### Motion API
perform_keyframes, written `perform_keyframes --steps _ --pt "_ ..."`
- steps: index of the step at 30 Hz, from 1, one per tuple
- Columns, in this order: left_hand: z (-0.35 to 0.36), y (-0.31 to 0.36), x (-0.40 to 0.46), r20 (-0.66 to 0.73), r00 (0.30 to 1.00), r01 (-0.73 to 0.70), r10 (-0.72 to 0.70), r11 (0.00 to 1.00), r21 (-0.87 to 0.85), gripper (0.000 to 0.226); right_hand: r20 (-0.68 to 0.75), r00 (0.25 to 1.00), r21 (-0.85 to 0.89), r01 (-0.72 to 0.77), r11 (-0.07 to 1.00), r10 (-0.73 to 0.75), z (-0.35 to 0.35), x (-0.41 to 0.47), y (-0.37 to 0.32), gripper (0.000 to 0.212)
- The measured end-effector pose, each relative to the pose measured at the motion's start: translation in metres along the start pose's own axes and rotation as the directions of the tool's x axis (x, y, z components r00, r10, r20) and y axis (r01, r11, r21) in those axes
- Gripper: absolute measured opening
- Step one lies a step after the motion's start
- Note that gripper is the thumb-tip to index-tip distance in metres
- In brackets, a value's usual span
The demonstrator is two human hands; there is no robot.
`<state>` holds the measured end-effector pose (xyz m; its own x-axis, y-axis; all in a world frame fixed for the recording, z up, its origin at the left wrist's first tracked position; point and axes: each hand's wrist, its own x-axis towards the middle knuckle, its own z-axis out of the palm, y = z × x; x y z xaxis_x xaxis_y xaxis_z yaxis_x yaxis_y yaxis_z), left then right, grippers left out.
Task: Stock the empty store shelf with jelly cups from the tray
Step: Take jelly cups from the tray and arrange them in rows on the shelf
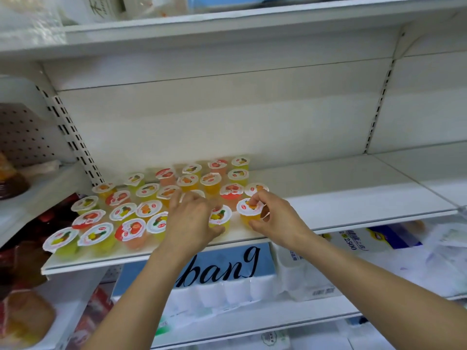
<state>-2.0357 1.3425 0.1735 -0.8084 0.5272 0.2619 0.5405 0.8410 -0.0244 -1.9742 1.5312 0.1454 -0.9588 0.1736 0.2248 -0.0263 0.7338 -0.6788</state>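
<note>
While both forearms reach in from six o'clock, the lower shelf shows a blue-labelled tissue pack, its lettering partly covered by the left arm. Left hand rests among the cups, thumb against a yellow jelly cup; its fingertips are blurred, so the grasp cannot be told. Right hand pinches an orange jelly cup, fingers curled over its lid and thumb under its side. Both cups sit near the front edge of the white shelf. From nine to twelve o'clock, rows of jelly cups cover the shelf's left part; the far ones are soft and hard to read. Goods at nine o'clock are cut off.
</note>
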Motion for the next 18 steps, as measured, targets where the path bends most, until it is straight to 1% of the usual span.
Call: perform_keyframes --steps 4,7,9,11,13,15,16,18 --pt "0.002 0.001 -0.002 -0.06 0.998 0.038 -0.036 0.999 0.028 0.049 0.01 1.0 -0.039 0.029 0.999 -0.029 0.002 -0.005 0.0 0.03" --pt "0.002 0.003 -0.003 -0.061 0.997 0.046 -0.045 0.999 0.018 0.049 0.03 0.998 -0.12 0.05 0.991 -0.047 0.001 -0.007 -0.003 0.033" --pt "0.002 0.004 -0.005 -0.049 0.998 0.042 -0.041 0.999 0.01 0.054 0.042 0.997 -0.199 0.068 0.978 -0.061 -0.003 -0.011 -0.003 0.038" --pt "0.002 0.01 -0.009 -0.069 0.997 0.027 -0.031 0.998 -0.06 0.066 0.038 0.993 -0.25 0.114 0.962 -0.108 -0.015 -0.02 0.0 0.046" --pt "0.001 0.027 -0.015 -0.138 0.99 -0.012 -0.016 0.979 -0.202 0.073 -0.005 0.982 -0.308 0.18 0.934 -0.191 -0.033 -0.035 0.009 0.051" --pt "0.002 0.059 -0.02 -0.234 0.972 -0.101 0.033 0.954 -0.282 0.071 -0.107 0.954 -0.392 0.219 0.893 -0.281 -0.054 -0.056 0.029 0.052" --pt "0.003 0.08 -0.022 -0.265 0.962 -0.143 0.061 0.942 -0.304 0.07 -0.158 0.941 -0.422 0.21 0.882 -0.3 -0.065 -0.068 0.042 0.052" --pt "0.01 0.125 -0.023 -0.297 0.946 -0.229 0.128 0.912 -0.339 0.07 -0.232 0.933 -0.45 0.147 0.881 -0.275 -0.091 -0.095 0.072 0.051"
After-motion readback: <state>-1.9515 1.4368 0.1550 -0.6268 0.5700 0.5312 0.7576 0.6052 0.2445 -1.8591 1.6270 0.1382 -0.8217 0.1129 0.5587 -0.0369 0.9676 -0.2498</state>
